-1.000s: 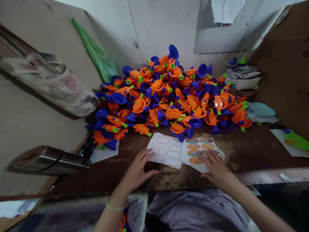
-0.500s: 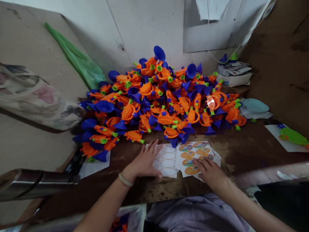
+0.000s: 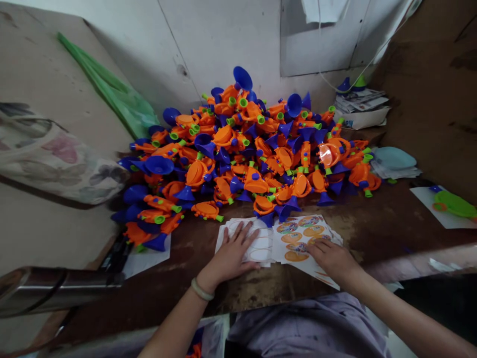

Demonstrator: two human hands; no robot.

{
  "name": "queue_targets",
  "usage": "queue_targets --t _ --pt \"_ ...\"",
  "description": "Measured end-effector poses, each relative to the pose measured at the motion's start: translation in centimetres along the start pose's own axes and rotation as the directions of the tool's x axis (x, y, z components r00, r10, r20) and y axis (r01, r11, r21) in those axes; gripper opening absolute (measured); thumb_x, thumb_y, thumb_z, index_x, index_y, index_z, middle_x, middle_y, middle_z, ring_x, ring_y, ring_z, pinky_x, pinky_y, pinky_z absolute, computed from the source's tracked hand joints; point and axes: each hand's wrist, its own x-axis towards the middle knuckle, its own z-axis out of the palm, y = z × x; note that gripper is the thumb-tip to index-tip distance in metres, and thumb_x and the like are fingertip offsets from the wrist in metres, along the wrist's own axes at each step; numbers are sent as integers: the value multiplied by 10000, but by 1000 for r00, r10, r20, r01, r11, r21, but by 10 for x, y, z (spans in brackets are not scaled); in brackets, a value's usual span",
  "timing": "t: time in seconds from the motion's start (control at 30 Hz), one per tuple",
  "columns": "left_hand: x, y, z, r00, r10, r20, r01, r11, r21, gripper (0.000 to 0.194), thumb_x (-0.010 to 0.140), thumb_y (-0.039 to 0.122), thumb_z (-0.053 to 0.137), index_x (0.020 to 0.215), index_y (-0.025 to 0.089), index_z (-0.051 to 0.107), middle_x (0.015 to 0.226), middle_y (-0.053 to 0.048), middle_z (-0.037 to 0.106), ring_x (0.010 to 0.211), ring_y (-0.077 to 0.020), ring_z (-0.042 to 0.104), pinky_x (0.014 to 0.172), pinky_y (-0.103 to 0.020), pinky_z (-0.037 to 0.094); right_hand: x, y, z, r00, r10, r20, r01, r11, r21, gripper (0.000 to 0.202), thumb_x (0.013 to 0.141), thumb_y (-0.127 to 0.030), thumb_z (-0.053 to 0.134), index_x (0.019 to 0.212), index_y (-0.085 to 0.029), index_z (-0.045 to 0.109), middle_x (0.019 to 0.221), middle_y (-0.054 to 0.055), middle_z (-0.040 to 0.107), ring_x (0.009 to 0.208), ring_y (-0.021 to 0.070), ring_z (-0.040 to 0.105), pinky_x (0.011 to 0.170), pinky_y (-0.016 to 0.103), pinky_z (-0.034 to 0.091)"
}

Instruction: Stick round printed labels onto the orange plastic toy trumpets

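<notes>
My left hand (image 3: 234, 251) lies flat with fingers spread on a stack of white sheets (image 3: 263, 243) marked with blank oval outlines. A bracelet circles that wrist. My right hand (image 3: 331, 256) is closed, its fingers together at the sticker sheet (image 3: 278, 248) beside the stack. This sheet carries orange and multicoloured oval stickers (image 3: 296, 254). My right fingertips cover some of the stickers, and the exact grip is partly hidden. Just behind the papers rises a big heap of orange toy trumpets (image 3: 255, 184) with blue bells and green mouthpieces.
At the left stand a steel flask (image 3: 74, 286) and a floral cloth bag (image 3: 67, 154); a green plastic bag (image 3: 122, 107) hangs behind. On the right are stacked papers (image 3: 363, 109), a pale blue disc (image 3: 394, 153) and a green toy part (image 3: 454, 206). A bin (image 3: 214, 338) sits below the table edge.
My left hand has shifted slightly right and settled on the blank sheets. The right hand has moved slightly right with its fingers drawn together, and the sheet's lower edge has shifted down and right.
</notes>
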Motion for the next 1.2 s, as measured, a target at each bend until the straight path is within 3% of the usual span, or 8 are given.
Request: queue_targets --t 0.13,0.3,0.37,0.57,0.7,0.8,1.03,1.2 --pt "-11 21 -2 954 -129 -271 -22 871 -491 932 883 811 628 1595 216 542 1688 -236 471 1600 -475 366 1280 -732 238 3 0 -21 996 58 -67 -55 998 44 302 976 -23 556 1029 -228 772 936 49 845 884 195 781 808 295 589" --pt "-21 81 -10 937 -312 154 100 -182 -978 1000 846 920 546 1518 182 598 1156 -196 810 983 -363 801 865 -498 641 0 -16 -55 924 25 -383 68 971 228 284 1072 -103 526 1117 -235 774 1062 32 868 1020 207 726 1038 415 520" --pt "-22 98 -13 935 -304 185 78 -333 -940 1054 755 765 824 1603 230 500 1036 -119 825 864 -303 802 783 -409 640 1 -23 -60 911 -1 -412 121 957 265 302 1072 -96 534 1121 -251 788 1079 14 864 1016 196 711 1011 391 536" --pt "-30 111 -14 833 -527 -165 -171 39 -985 597 824 485 880 1365 265 756 776 8 760 662 -135 676 636 -221 553 14 -33 -49 794 573 -203 -208 570 795 357 1099 -269 557 1398 -394 708 1601 51 566 1317 217 652 977 353 622" --pt "-36 112 -15 814 -497 -302 -196 254 -947 335 874 395 823 1165 232 851 914 -44 826 779 -155 723 740 -240 595 27 -39 -48 771 541 335 -429 52 902 381 955 -474 781 1315 -349 770 1272 77 750 1087 235 750 825 334 658" --pt "-41 113 -15 853 -427 -299 -205 254 -945 505 864 355 825 1350 230 767 980 -54 836 788 -162 732 733 -245 601 33 -43 -51 706 532 468 -501 -93 861 412 899 -424 819 1290 -305 768 943 10 769 716 147 702 642 259 612" --pt "-46 113 -18 770 -426 -475 -182 566 -804 311 886 235 761 1192 225 818 883 -47 842 698 -156 738 682 -226 572 38 -50 -62 783 599 -170 -324 625 711 250 932 -153 667 1044 -307 829 892 13 778 799 180 743 717 266 616" --pt "-50 117 -31 734 -390 -556 -290 560 -776 97 897 256 763 822 219 812 623 -1 745 506 -133 648 497 -196 471 41 -50 -67 815 523 -250 -332 774 540 298 1007 -132 554 960 -282 808 909 43 679 808 192 698 684 286 592"
